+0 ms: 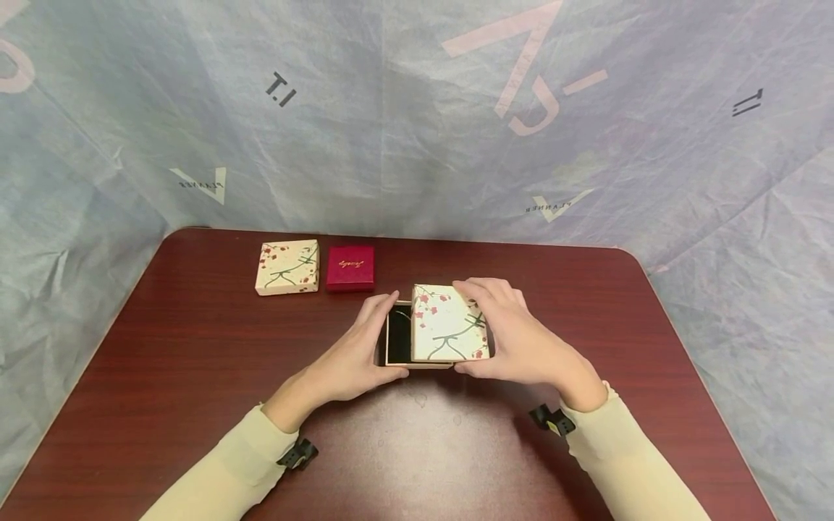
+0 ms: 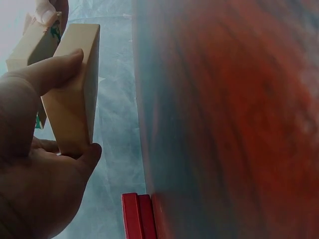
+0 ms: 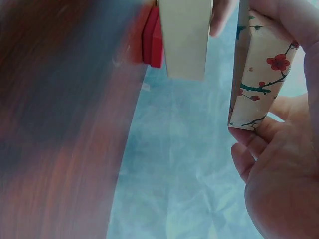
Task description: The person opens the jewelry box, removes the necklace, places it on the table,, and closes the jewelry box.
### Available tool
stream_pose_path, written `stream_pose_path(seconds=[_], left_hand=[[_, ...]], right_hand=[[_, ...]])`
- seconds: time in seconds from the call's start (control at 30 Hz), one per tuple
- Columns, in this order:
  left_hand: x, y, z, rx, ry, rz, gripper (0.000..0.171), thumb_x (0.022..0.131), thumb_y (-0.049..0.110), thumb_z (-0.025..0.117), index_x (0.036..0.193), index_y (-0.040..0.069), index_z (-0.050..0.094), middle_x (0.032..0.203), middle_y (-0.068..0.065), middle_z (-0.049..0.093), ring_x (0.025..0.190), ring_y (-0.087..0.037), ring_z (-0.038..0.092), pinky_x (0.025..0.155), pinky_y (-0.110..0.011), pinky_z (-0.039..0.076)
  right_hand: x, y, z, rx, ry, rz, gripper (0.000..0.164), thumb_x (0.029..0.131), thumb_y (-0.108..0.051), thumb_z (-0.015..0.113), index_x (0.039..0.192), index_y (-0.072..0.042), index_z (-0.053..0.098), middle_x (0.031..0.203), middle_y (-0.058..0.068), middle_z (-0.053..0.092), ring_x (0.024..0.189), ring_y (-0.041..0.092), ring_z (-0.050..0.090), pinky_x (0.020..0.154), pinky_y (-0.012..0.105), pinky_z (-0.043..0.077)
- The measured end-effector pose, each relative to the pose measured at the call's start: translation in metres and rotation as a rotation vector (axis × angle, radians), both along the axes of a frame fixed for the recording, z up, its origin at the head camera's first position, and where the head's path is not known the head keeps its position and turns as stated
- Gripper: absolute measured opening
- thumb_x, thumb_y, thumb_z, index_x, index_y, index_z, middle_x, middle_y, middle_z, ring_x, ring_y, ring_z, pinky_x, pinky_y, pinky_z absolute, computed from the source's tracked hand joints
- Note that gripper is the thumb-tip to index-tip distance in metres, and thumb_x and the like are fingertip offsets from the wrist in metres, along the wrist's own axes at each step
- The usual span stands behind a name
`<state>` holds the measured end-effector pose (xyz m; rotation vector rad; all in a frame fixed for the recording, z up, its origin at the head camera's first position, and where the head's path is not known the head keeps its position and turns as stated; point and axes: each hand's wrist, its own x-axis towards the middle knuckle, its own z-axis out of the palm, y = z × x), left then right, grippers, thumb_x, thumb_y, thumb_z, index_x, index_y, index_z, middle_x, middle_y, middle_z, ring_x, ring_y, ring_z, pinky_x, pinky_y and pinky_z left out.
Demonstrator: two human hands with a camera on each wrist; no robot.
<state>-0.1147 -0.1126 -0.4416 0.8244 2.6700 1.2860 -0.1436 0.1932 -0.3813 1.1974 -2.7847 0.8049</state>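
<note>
My left hand point(image 1: 355, 354) grips a cream box base point(image 1: 399, 336) with a black lining, thumb on its near side and fingers on the far side. A thin, light-coloured curved piece shows on the lining; its kind is too small to tell. My right hand point(image 1: 515, 329) holds the flower-printed lid point(image 1: 446, 325) by its near and far edges. The lid is apart from the base, above it and shifted right, covering much of it in the head view. In the right wrist view the lid point(image 3: 264, 74) and the plain base wall point(image 3: 185, 40) have a gap between them.
Towards the back left of the reddish-brown table point(image 1: 195, 347) stands a closed flower-printed box point(image 1: 288, 268). Beside it is a small red box point(image 1: 350, 268) with gold lettering. A grey printed cloth point(image 1: 391, 130) hangs behind the table.
</note>
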Motion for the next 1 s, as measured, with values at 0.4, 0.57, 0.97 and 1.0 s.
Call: stream_pose_path(seconds=[0.4, 0.57, 0.97, 1.0], left_hand=[[-0.001, -0.002, -0.002, 0.009, 0.015, 0.002, 0.112, 0.08, 0.018, 0.095, 0.165, 0.006, 0.023, 0.162, -0.011, 0.029, 0.149, -0.025, 0.036, 0.122, -0.045, 0.034], [0.0, -0.002, -0.002, 0.017, 0.017, 0.005, 0.111, 0.078, 0.018, 0.096, 0.163, 0.006, 0.026, 0.159, -0.01, 0.031, 0.147, -0.024, 0.038, 0.122, -0.044, 0.034], [0.001, -0.003, -0.001, 0.022, 0.019, 0.01, 0.108, 0.077, 0.019, 0.097, 0.16, 0.006, 0.03, 0.157, -0.009, 0.034, 0.146, -0.023, 0.039, 0.121, -0.043, 0.035], [0.0, -0.003, -0.001, 0.022, 0.017, 0.009, 0.108, 0.077, 0.019, 0.097, 0.16, 0.006, 0.029, 0.157, -0.009, 0.034, 0.146, -0.023, 0.039, 0.121, -0.044, 0.035]], right_hand=[[0.0, 0.036, 0.003, 0.021, -0.017, -0.062, 0.112, 0.063, -0.03, 0.096, 0.157, -0.012, 0.038, 0.154, 0.005, 0.042, 0.142, 0.025, 0.036, 0.105, 0.049, 0.03], [0.003, 0.054, 0.002, 0.051, -0.043, -0.105, 0.111, 0.06, -0.026, 0.096, 0.155, -0.012, 0.038, 0.15, 0.001, 0.043, 0.137, 0.022, 0.039, 0.103, 0.045, 0.03], [0.011, 0.109, -0.008, 0.144, -0.106, -0.174, 0.107, 0.059, -0.017, 0.099, 0.149, -0.009, 0.042, 0.138, 0.003, 0.05, 0.125, 0.024, 0.044, 0.097, 0.047, 0.032], [0.012, 0.114, -0.009, 0.153, -0.112, -0.183, 0.107, 0.059, -0.016, 0.1, 0.149, -0.008, 0.042, 0.138, 0.004, 0.05, 0.124, 0.024, 0.045, 0.097, 0.047, 0.032]])
